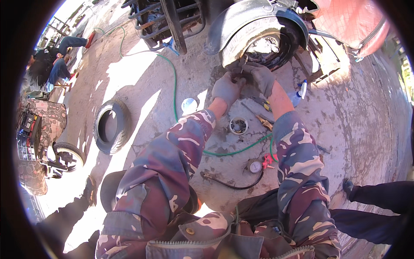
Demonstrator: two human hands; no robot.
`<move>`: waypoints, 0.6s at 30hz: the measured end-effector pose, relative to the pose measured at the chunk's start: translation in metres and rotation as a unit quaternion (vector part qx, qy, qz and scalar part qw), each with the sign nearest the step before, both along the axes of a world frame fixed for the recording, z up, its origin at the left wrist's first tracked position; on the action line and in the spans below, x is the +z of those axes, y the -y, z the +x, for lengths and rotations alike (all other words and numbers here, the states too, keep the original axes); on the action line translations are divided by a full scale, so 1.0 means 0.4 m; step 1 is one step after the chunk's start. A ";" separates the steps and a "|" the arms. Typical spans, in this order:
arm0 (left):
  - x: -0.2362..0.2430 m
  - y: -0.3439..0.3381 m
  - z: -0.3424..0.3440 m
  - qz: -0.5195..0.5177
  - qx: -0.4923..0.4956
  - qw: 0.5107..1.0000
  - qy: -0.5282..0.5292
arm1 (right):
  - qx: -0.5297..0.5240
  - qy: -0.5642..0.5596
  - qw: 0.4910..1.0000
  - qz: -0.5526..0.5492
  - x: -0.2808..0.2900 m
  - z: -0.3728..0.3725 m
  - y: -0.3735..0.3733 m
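Observation:
Both my hands wear grey gloves and meet at the lower edge of a wheel (236,48) under a dark fender (258,12). My left hand (226,89) is closed, its fingers curled toward a small dark piece in shadow. Close beside it, my right hand (260,78) has its fingers bent and pinched near the tire's edge. What the fingers grip is too dark to name. Below the hands are a white-rimmed tub (238,126) with dark bits inside, yellow-handled pliers (264,103) and a tool with a wooden-looking handle (264,122).
A loose tire (123,125) lies at left. A green hose (175,86) crosses the concrete; a pressure gauge (255,166) with a black hose lies near my knees. A spray bottle (297,96) stands right. Another person (56,64) sits far left; other people's legs (375,200) show right.

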State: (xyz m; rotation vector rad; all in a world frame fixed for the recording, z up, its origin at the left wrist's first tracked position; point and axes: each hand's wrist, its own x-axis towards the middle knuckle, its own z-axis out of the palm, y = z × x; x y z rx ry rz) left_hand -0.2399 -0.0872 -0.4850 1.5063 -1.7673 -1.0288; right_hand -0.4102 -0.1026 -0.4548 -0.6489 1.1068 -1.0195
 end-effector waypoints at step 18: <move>0.025 0.038 -0.045 0.092 0.015 0.992 -0.086 | -0.018 -0.177 0.980 0.092 0.091 -0.001 0.054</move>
